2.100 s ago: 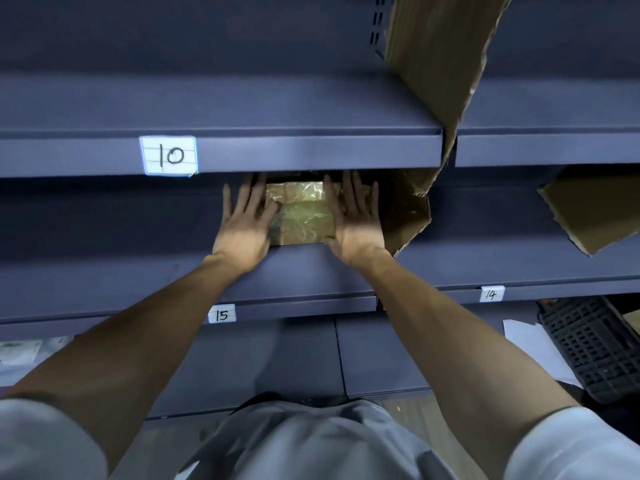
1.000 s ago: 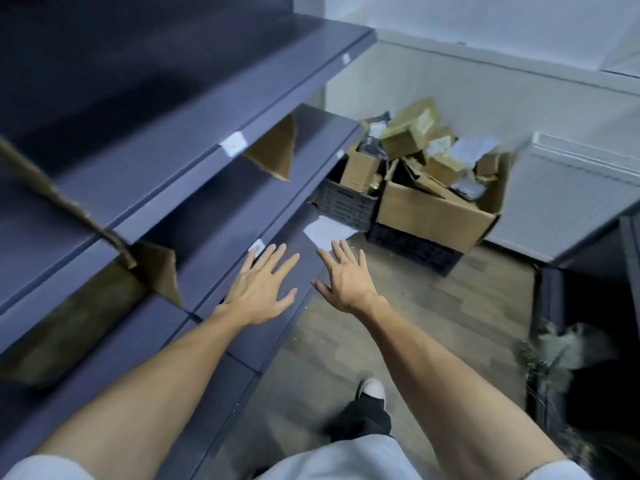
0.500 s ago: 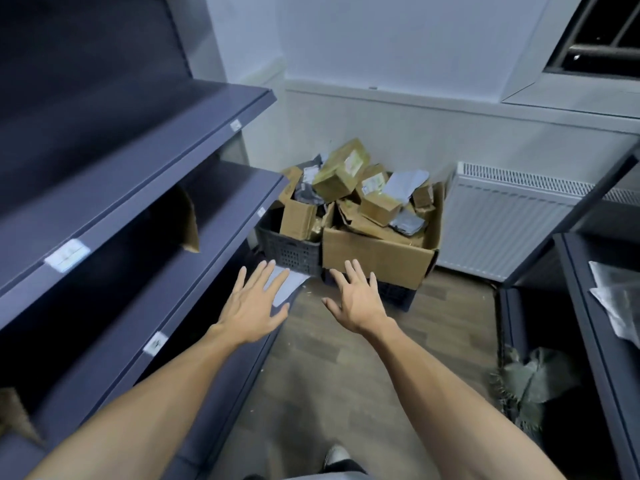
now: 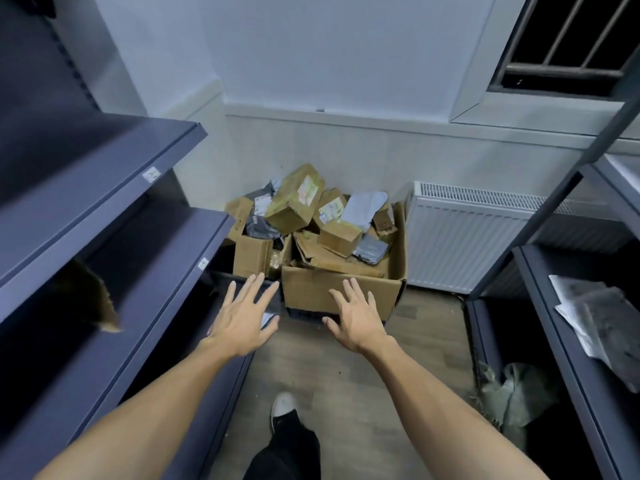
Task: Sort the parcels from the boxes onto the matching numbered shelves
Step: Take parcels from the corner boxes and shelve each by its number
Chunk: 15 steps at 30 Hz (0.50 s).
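A big open cardboard box (image 4: 304, 289) stands on the floor against the far wall, heaped with brown parcels (image 4: 296, 199) and grey mailer bags (image 4: 367, 207). A smaller cardboard box (image 4: 251, 256) sits to its left on a dark crate. My left hand (image 4: 242, 318) and my right hand (image 4: 355, 320) are stretched out in front of me with fingers spread, holding nothing, short of the box. Dark blue shelves (image 4: 104, 188) with small number labels (image 4: 151, 173) run along the left.
A white radiator (image 4: 464, 237) is on the wall right of the box. More dark shelves (image 4: 561, 323) on the right hold a grey bag (image 4: 595, 323). A crumpled sack (image 4: 512, 389) lies on the floor under them. My foot (image 4: 284, 405) is on the wooden floor.
My hands left the parcel on shelf 15 and came away bare. I turned right from the shelves and moved toward the parcel box, which is now closer and centred.
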{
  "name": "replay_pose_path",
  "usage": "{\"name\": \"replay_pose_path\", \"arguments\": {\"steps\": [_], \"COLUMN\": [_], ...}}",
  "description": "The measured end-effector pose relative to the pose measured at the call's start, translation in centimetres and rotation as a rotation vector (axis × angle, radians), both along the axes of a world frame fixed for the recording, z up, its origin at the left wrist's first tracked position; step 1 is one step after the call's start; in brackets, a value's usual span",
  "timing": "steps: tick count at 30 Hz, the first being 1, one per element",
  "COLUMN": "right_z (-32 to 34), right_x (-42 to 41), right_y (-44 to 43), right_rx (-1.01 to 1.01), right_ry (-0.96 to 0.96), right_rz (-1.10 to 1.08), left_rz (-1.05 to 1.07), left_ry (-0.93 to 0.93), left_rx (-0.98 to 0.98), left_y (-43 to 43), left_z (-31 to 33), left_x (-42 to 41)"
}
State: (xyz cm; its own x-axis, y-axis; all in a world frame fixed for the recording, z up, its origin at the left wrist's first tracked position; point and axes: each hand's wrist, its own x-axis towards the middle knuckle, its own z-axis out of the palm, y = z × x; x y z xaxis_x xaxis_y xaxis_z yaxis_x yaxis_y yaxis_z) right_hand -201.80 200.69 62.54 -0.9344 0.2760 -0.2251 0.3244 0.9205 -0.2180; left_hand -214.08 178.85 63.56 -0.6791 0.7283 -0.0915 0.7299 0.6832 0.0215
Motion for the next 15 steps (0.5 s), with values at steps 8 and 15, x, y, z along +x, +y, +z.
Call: {"name": "replay_pose_path", "arguments": {"steps": [8, 15], "right_z": [1.7, 0.6], "right_x": [-11.2, -17.5], "right_y": [7.2, 9.7], "right_rx": [0.058, 0.011], "right_ry": [0.06, 0.027], "right_rz": [-0.089, -0.145], "left_rz": [-0.069, -0.165], "left_ry": [0.008, -0.022], "left_rx": [0.068, 0.038], "left_y": [8.1, 13.2], "left_z": [-0.3, -0.8], "left_x": [-12.3, -19.3]}}
